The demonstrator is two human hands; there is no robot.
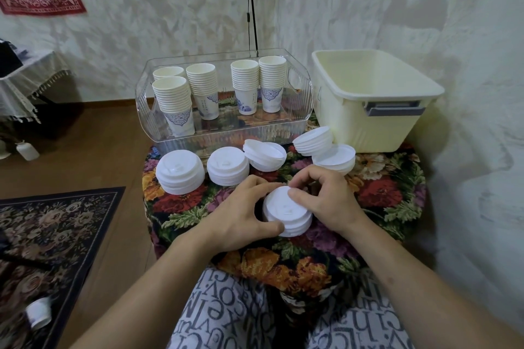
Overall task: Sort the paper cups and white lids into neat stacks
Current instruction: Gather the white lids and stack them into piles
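A short stack of white lids [286, 214] stands on the floral table near its front. My left hand [243, 210] grips its left side, thumb at the lower edge. My right hand [326, 195] curls round the right side, thumb on the top lid. Further back lie more lid stacks: one at the left [180, 172], one beside it [227, 166], a tumbled one [265, 155], and leaning ones at the right [313, 140] [336, 159]. Several stacks of paper cups [174, 105] [202, 88] [245, 85] [272, 82] stand upright in a clear plastic bin [300, 119].
A cream plastic tub [377, 119] stands at the back right, against the wall. The table's flowered cloth [380, 195] drops off at the left to a wooden floor with a dark rug [56, 224]. One paper cup [38, 313] lies on the rug.
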